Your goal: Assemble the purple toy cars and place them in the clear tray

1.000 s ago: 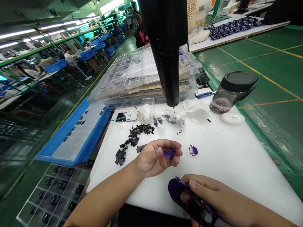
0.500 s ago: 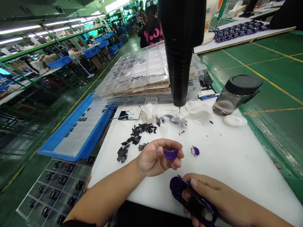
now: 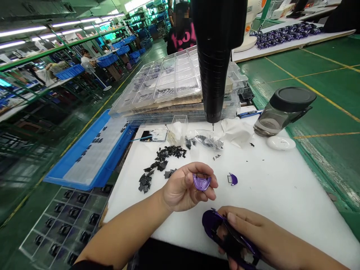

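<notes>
Between the fingers and thumb of my left hand (image 3: 187, 187) is a small purple curved plastic piece (image 3: 201, 183) with a dark frame along its upper edge. My right hand (image 3: 244, 228) is wrapped round a larger glossy purple plastic shell with openings (image 3: 210, 224), held low over the table's near edge; the palm hides part of it. A second small purple piece (image 3: 233, 179) with a dark frame lies on the white work surface (image 3: 270, 202), to the right of my left hand. The two held parts are apart.
A black electric screwdriver (image 3: 213, 75) hangs upright ahead, its bit above the table. Black scraps (image 3: 170, 152) and a clear bag (image 3: 204, 139) lie behind my left hand. A bottle (image 3: 281, 110) and white oval case (image 3: 280, 143) stand right; a blue tray (image 3: 95, 185) sits left.
The small purple piece in my left hand has tilted, so its face now looks lighter and shows more. My right hand holds the shell almost unmoved.
</notes>
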The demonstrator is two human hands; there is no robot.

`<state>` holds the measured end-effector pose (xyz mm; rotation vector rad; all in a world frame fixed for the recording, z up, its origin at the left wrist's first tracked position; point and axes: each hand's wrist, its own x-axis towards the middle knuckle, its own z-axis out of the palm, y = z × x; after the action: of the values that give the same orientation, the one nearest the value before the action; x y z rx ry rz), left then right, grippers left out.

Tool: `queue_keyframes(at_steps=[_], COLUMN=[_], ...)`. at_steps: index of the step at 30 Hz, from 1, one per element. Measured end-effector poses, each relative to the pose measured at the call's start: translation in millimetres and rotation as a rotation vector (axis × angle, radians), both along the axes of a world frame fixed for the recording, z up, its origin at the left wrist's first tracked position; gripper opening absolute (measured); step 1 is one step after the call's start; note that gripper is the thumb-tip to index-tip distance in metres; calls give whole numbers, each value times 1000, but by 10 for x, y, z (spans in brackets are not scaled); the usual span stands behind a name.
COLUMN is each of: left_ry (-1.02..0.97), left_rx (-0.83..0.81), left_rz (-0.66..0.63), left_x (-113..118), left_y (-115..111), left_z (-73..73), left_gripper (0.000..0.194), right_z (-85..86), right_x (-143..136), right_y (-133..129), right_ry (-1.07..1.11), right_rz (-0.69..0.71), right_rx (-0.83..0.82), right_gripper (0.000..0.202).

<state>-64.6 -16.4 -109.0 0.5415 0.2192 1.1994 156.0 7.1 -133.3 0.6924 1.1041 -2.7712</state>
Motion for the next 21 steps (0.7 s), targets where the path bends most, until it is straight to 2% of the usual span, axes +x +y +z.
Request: queue_keyframes(at_steps=[11, 21], left_ry=[-18, 18], left_rx=[7, 5], left_rz=[10, 36], left_x=[7, 35], left_y=[7, 8], left_z=[16, 42], left_gripper=[27, 26], right_z=[-38, -1], right_x=[12, 3], right_y=[-15, -6], right_ry=[2, -15], right_rz=[-9, 0], right_rx=[-25, -15], right_gripper=[42, 44])
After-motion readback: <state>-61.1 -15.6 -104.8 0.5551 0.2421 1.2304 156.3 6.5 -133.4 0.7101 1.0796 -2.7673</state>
